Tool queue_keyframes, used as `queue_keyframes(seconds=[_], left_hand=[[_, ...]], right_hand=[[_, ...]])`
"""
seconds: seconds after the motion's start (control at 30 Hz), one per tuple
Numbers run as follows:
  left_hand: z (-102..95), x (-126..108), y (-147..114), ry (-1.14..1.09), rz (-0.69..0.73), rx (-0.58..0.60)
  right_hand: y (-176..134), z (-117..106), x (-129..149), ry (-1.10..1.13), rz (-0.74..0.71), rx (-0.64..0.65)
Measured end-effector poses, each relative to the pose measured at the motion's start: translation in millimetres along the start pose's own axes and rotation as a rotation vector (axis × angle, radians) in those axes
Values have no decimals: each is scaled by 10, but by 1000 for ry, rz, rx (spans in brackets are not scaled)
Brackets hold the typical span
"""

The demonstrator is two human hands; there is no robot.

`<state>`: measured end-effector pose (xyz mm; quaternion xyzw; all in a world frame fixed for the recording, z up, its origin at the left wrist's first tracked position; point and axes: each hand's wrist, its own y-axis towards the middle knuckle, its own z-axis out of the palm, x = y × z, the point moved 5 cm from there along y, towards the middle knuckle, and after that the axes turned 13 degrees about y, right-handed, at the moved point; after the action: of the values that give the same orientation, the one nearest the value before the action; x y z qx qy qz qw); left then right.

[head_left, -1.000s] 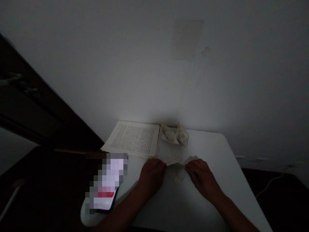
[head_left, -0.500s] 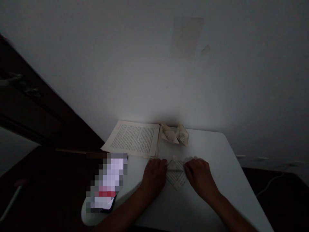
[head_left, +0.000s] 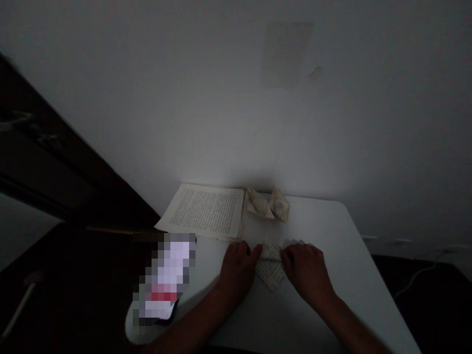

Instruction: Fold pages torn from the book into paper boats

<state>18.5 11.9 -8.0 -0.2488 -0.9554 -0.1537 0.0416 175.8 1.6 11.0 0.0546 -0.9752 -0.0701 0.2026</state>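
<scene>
A folded sheet of printed paper [head_left: 271, 275] lies on the white table between my hands, its lower corner pointing towards me. My left hand [head_left: 239, 265] grips its left side, thumb laid on the paper and fingers curled. At the right side my right hand [head_left: 305, 265] pinches the edge with thumb and bent fingers. A raised fold runs across the paper between the two hands; its ends are hidden under my fingers. Just beyond stands a finished-looking folded paper shape [head_left: 267, 204] with two peaked parts, touched by neither hand.
A stack of printed pages [head_left: 204, 211] lies at the table's back left. A phone [head_left: 165, 280], its screen blurred out, rests on the left edge. The white table [head_left: 354, 295] meets the wall [head_left: 221, 98] at the back. A dark door frame [head_left: 73, 132] stands left.
My left thumb has moved right onto the paper's fold, and the paper's upper part looks narrower. My right hand has shifted very slightly right.
</scene>
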Motion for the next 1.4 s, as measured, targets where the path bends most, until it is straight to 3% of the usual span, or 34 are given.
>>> queue_keyframes(seconds=[0.37,0.53,0.9,1.4], left_hand=[[-51,-12,8,-30,-8,-47],[-101,-131,-35,-110,156,-124],[-101,-185,-76,-194,223,-122],[-187,-262,-42,-129,255,-76]], right_hand=[[29,2,15,-17,5,29],[41,4,21,-15,24,33],[101,21,15,-18,15,-2],[98,15,40,38,28,-52]])
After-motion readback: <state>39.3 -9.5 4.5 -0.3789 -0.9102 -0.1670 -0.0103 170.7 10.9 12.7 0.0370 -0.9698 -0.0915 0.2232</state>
